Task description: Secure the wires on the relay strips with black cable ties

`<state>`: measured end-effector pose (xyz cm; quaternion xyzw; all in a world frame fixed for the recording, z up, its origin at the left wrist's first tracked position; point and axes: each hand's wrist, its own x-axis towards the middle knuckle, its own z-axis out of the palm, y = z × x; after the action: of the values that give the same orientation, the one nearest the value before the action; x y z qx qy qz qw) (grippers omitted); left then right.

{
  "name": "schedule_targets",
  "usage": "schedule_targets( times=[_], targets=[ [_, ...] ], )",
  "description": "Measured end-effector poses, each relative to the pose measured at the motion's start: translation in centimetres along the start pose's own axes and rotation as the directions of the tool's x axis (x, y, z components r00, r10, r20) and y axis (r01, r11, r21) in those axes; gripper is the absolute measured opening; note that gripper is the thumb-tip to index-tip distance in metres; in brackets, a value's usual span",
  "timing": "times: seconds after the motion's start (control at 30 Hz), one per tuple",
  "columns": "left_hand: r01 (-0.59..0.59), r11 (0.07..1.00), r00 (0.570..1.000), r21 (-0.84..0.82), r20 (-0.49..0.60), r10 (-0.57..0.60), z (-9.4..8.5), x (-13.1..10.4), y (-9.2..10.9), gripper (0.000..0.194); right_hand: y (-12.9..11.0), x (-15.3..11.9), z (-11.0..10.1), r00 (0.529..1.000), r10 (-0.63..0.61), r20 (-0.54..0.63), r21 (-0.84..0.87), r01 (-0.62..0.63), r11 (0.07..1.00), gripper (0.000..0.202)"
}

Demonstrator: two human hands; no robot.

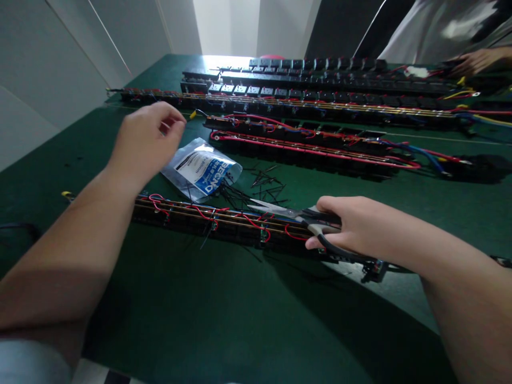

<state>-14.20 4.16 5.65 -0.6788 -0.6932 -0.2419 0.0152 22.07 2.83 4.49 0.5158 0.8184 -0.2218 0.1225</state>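
Observation:
My right hand (360,229) grips a pair of scissors (294,213) by dark-and-grey handles, its slightly parted blades pointing left over a long black strip (240,218) with gold-coloured rods, red wires and small green boards. Raised above the strip's left part, my left hand (148,138) is closed with thumb and fingertips together; what it pinches, if anything, cannot be made out. Below that hand lies a clear plastic bag (202,170) with a blue-and-white label. Thin black cable ties (268,184) spill from the bag's side, and some tails stick out of the strip.
Behind the bag, a shorter wired strip (296,141) with red cables lies across the green table (224,309). Several longer black strips (320,80) lie farther back. At the far right, another person's hand (480,61) rests by the cable ends.

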Motion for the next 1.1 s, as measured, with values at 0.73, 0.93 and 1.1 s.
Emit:
schedule_targets(
  times=[0.73, 0.93, 1.1],
  targets=[
    [-0.178, 0.775, 0.84, -0.606, 0.317, 0.441, 6.1, -4.8, 4.9, 0.013, -2.6, 1.0, 1.6, 0.977, -0.15, -0.151, -0.098, 0.136, 0.986, 0.058],
    [-0.16, 0.744, 0.848, -0.649, 0.296, 0.44, 6.4, -5.4, 5.6, 0.007, -2.8, 1.2, 2.3, 0.982, -0.14, -0.124, -0.078, 0.131, 0.988, 0.065],
    [-0.131, 0.738, 0.856, -0.663, 0.3, 0.421, 6.5, -5.5, 5.5, 0.005, -2.9, 1.1, 2.6, 0.982, -0.141, -0.127, -0.084, 0.131, 0.988, 0.067]
  ],
)
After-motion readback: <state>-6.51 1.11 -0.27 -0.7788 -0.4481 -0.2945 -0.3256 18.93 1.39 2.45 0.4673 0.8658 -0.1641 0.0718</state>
